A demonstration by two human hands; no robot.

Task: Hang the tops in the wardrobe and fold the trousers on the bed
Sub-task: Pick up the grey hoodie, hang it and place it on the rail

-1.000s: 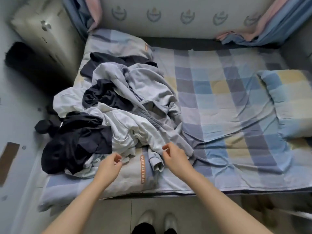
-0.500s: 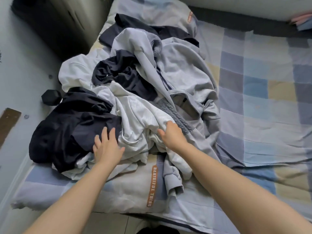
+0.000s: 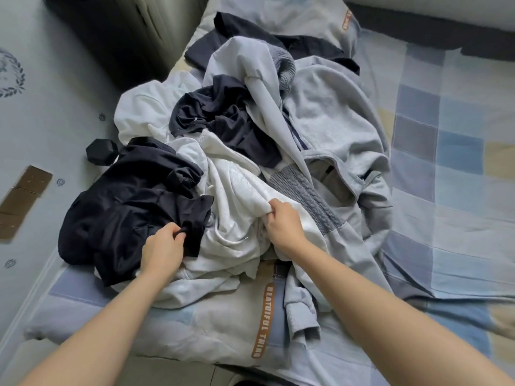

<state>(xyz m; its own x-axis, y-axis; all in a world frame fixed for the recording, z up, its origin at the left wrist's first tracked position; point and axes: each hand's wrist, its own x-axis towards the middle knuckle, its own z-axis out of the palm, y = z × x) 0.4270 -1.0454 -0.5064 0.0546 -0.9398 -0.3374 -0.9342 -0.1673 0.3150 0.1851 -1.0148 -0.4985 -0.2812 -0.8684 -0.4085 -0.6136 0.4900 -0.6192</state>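
A heap of crumpled white, grey and dark navy clothes [image 3: 250, 151] lies on the left part of the blue-checked bed [image 3: 451, 174]. The left hand [image 3: 164, 246] pinches a dark navy garment [image 3: 125, 207] at the heap's near left. The right hand [image 3: 284, 221] grips a white cotton garment [image 3: 237, 196] just beside it.

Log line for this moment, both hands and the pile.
left hand: pinches dark garment | right hand: grips white garment | pile: unsorted on bed | hung: none seen
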